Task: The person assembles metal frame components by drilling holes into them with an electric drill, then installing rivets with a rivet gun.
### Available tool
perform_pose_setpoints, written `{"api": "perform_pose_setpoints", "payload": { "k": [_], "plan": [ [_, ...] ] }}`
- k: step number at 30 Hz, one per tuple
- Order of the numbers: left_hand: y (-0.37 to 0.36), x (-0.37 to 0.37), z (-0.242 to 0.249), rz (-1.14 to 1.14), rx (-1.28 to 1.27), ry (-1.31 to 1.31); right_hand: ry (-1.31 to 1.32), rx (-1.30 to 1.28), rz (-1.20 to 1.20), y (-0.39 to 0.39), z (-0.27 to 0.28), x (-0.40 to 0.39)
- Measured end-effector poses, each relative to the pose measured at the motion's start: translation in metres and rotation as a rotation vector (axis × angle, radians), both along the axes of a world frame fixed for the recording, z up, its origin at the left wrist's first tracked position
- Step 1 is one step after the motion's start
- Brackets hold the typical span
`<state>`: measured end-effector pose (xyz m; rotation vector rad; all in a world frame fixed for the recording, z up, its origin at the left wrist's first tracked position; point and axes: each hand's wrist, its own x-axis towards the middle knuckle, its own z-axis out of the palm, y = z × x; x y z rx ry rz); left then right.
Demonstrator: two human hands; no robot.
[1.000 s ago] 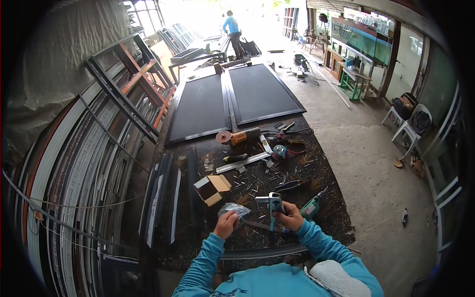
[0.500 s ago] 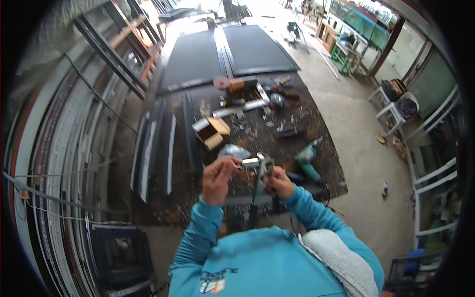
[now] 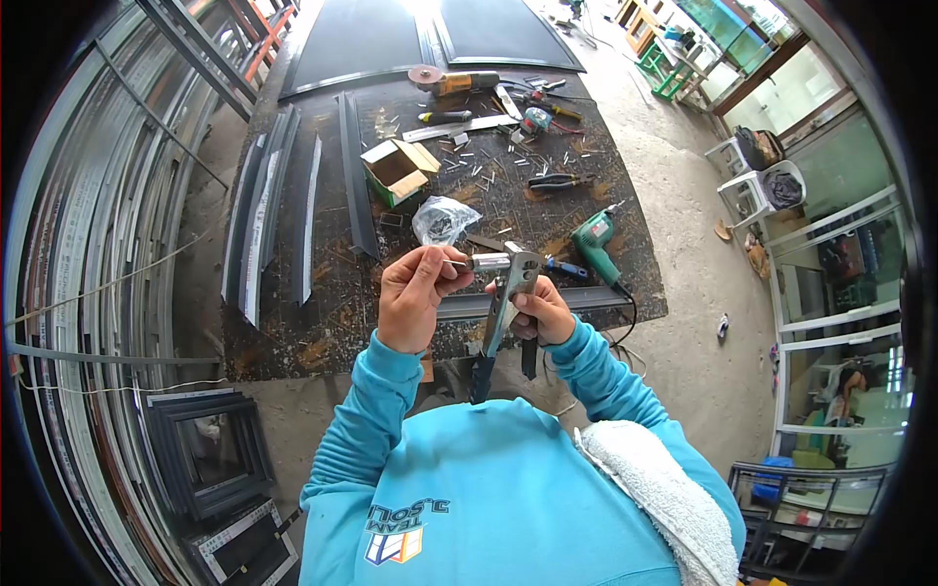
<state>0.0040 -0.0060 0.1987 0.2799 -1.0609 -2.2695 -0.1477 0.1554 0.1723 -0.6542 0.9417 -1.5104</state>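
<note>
My right hand (image 3: 547,311) is wrapped round a metal hand riveter (image 3: 515,283) near its head, with the dark-gripped handles hanging down toward my body. The riveter's nose points left. At its tip, my left hand (image 3: 412,296) pinches a thin pop rivet (image 3: 455,262) between thumb and fingers, its pin lined up with the nose. Just beyond the hands lie a clear plastic bag (image 3: 445,221) and an open cardboard box (image 3: 399,174). To the right of my right hand is a green power drill (image 3: 596,240).
The dark worktable (image 3: 322,342) also carries an angle grinder (image 3: 454,80), pliers (image 3: 560,182), scattered rivets and dark metal profiles (image 3: 264,210). Large dark panels (image 3: 357,44) lie at its far end. Long profiles (image 3: 73,244) are stacked at left; white chairs (image 3: 772,186) stand right.
The view has tilted downward, so the table sits higher in the picture and looks sharper. Both hands keep their holds, the rivet still at the riveter's nose.
</note>
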Motion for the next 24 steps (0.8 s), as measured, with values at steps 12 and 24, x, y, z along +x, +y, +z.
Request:
{"api": "perform_pose_setpoints", "payload": {
  "k": [12,24],
  "plan": [
    [0.015,0.036,-0.093,-0.271,0.025,-0.393,1.032,0.110,0.171,0.012,0.017,0.010],
    [-0.026,0.031,-0.223,0.194,-0.885,-1.048,1.139,0.614,0.371,-0.046,-0.083,0.009]
  ]
}}
